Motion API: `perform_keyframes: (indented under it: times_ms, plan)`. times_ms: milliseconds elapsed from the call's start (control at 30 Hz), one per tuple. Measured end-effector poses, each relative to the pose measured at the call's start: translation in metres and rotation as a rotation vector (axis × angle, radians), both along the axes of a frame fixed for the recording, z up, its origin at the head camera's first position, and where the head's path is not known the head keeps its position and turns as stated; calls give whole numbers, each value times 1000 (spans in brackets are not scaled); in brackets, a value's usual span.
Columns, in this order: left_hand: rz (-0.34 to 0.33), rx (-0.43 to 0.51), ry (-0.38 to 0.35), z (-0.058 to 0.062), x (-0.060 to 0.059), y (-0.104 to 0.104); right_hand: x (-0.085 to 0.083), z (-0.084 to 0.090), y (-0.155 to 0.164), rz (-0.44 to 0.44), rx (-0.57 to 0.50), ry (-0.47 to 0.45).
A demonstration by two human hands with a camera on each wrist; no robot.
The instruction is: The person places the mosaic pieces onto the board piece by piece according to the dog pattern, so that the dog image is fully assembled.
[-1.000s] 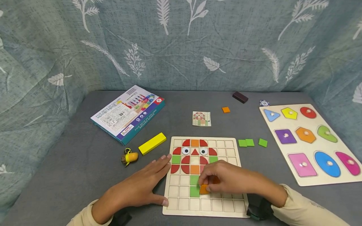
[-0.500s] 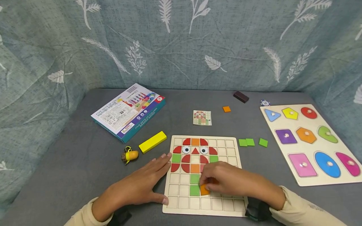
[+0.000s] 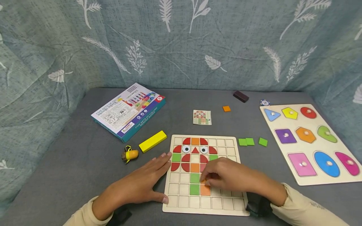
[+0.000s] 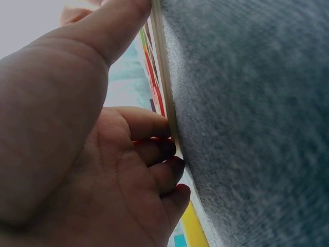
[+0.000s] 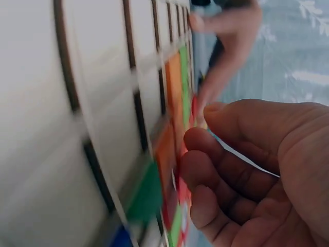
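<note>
A wooden grid board (image 3: pixel 183 205) carries a figure of red, orange and green tiles with two printed eyes. My right hand (image 3: pixel 224 172) is over its middle, fingers bent, their tips and thumb closing on a second orange tile (image 5: pixel 165 154) that is mostly hidden in the head view. Just in front of it, an orange square tile (image 3: pixel 205 190) lies flat in a cell beside a green square tile (image 3: pixel 194 189). My left hand (image 3: pixel 141 182) rests along the board's left edge, fingers extended and thumb on the near left corner.
Behind the board lies a picture card (image 3: pixel 202 117) with a loose orange tile (image 3: pixel 226 108). Several green tiles (image 3: pixel 263 142) sit to its right, near a knobbed shape puzzle (image 3: pixel 308 147). Leftward are a yellow block (image 3: pixel 152 142), a small yellow-orange toy (image 3: pixel 130 154) and a flat box (image 3: pixel 128 113).
The front orange tile, earlier under my right fingertips, now lies flat and released in its cell. My right fingertips have shifted slightly away from me. My left hand stays put.
</note>
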State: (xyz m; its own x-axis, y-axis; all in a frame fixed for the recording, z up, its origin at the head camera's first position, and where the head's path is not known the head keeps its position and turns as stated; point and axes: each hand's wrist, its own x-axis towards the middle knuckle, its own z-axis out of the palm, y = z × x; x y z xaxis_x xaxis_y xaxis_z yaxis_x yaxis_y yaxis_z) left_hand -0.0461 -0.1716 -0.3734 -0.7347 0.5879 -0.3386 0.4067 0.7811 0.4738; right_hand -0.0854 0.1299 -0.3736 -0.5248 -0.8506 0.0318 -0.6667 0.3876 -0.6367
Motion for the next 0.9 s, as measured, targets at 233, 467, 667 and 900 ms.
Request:
perform_keyframes:
  times_ms: [233,467,667,900]
  plan:
    - [5,-1,-4,0,0,0,-24,7,16,-107,-9,47]
    - [3,-4,-10,0,0,-1,-47,10,32,-180,-77,35]
    - [-8,8,-4,-2,0,-1,-71,19,46,-287,-78,-36]
    - [-10,11,8,-1,1,-1,-90,27,57,-365,-74,-32]
